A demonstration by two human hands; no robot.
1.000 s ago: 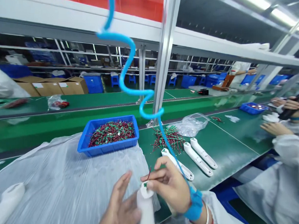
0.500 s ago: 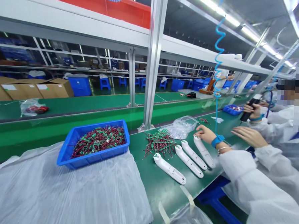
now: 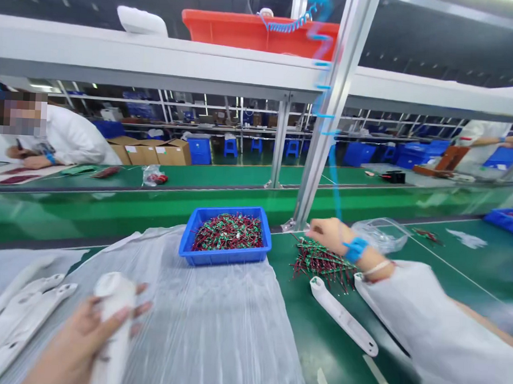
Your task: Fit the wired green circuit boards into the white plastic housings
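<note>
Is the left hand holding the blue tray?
No, the left hand holds a white part; the blue tray stands apart from it.

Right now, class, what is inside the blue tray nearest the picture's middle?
The blue tray holds a heap of red wires and green pieces. Whatever lies beneath cannot be seen, because the heap covers it.

The bin (image 3: 225, 257) sits on the sheet (image 3: 224, 322), wires (image 3: 228, 232) inside; shells (image 3: 28, 329) lie far left. Right of the bin: a pile (image 3: 321, 261), a shell (image 3: 344, 318) before it, a bag (image 3: 385, 236) apparently just behind.
</note>
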